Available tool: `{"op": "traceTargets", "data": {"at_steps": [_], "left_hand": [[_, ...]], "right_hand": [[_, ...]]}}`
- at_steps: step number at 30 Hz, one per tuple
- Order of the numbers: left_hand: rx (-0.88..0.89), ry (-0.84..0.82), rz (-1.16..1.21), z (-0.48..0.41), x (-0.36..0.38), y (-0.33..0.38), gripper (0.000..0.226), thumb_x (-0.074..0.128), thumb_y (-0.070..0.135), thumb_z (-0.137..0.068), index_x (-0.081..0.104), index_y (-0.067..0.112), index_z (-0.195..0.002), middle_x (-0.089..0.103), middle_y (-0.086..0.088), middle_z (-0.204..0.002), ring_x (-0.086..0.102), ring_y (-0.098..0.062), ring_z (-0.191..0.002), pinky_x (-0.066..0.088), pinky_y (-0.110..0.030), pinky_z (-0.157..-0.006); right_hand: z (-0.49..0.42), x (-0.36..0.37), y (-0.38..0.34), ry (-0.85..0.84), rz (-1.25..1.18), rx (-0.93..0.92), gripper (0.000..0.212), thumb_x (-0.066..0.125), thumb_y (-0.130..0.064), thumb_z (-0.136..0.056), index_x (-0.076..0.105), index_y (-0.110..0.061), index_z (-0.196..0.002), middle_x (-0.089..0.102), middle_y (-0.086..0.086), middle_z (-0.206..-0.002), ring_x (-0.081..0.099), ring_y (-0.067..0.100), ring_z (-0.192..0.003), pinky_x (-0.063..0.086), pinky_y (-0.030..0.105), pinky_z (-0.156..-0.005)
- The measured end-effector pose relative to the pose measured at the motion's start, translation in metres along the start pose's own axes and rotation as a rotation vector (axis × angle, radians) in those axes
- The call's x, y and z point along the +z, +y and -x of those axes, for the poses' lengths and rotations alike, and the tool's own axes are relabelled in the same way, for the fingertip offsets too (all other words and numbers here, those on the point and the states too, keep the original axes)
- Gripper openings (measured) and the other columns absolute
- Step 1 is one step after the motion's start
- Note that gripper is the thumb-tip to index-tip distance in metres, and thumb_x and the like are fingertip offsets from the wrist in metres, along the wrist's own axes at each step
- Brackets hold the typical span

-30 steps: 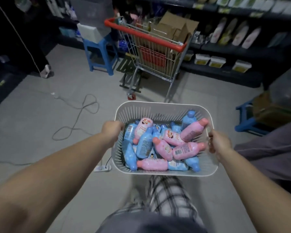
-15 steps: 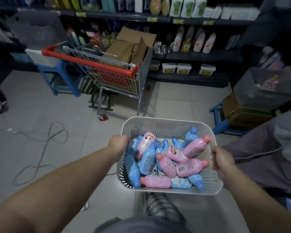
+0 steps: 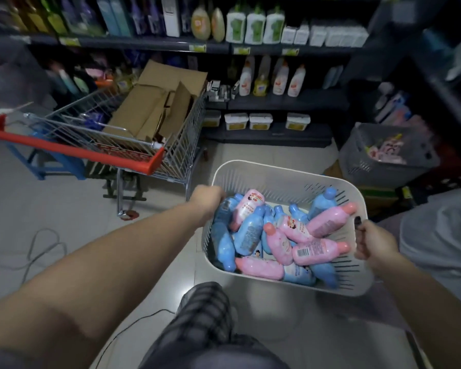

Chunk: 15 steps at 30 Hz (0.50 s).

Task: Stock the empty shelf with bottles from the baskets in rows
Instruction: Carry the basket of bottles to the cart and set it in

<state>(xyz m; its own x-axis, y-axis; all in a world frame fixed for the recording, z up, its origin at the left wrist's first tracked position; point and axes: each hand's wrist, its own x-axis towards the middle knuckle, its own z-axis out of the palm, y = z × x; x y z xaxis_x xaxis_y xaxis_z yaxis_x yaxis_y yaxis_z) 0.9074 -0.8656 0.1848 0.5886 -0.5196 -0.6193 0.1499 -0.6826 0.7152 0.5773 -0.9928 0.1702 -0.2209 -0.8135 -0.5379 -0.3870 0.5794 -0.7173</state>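
White plastic basket (image 3: 266,179): I am gripping its side rims, left hand (image 3: 206,198) and right hand (image 3: 374,243) both curled tight. Pink and blue bottles (image 3: 317,251) are lying heaped between my fingers; one barcode is showing, other print unreadable. A shopping cart (image 3: 133,153) is crowding just beyond my left fingers.

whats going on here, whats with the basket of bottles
A person holds a white basket by its sides, the left hand gripping one rim and the right hand the other. Pink and blue bottles lie jumbled inside it. Ahead are stocked shelves, with a shopping cart of cardboard to the left and a grey basket to the right.
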Motion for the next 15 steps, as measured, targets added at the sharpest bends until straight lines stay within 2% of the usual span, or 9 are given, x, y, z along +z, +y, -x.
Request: {"op": "traceTargets", "data": {"at_steps": [6, 10, 15], "left_hand": [[0.066, -0.067, 0.025, -0.032, 0.004, 0.105, 0.017, 0.049, 0.003, -0.077, 0.043, 0.008, -0.062, 0.034, -0.007, -0.052, 0.029, -0.019, -0.04, 0.02, -0.019, -0.043], [0.093, -0.17, 0.146, -0.066, -0.001, 0.167, 0.019, 0.044, 0.008, -0.075, 0.034, 0.016, -0.062, 0.028, -0.001, -0.053, 0.021, -0.013, -0.033, 0.018, -0.014, -0.039], [0.091, -0.251, 0.247, -0.109, -0.03, 0.245, 0.028, 0.041, 0.012, -0.073, 0.028, 0.023, -0.051, 0.026, 0.008, -0.045, 0.016, -0.008, -0.032, 0.016, -0.012, -0.037]], "right_hand": [[-0.03, 0.001, -0.076, 0.042, -0.165, 0.049, 0.021, 0.046, -0.014, -0.077, 0.039, -0.018, -0.057, 0.034, -0.002, -0.039, 0.022, 0.01, -0.025, 0.022, 0.013, -0.032], [-0.053, 0.01, -0.143, 0.024, -0.244, 0.032, 0.026, 0.043, -0.012, -0.079, 0.032, -0.02, -0.058, 0.026, -0.008, -0.03, 0.016, 0.007, -0.022, 0.018, 0.01, -0.032], [-0.077, 0.036, -0.232, -0.097, -0.299, -0.01, 0.027, 0.04, -0.015, -0.084, 0.03, -0.022, -0.06, 0.023, -0.008, -0.032, 0.013, 0.006, -0.023, 0.015, 0.008, -0.034]]}}
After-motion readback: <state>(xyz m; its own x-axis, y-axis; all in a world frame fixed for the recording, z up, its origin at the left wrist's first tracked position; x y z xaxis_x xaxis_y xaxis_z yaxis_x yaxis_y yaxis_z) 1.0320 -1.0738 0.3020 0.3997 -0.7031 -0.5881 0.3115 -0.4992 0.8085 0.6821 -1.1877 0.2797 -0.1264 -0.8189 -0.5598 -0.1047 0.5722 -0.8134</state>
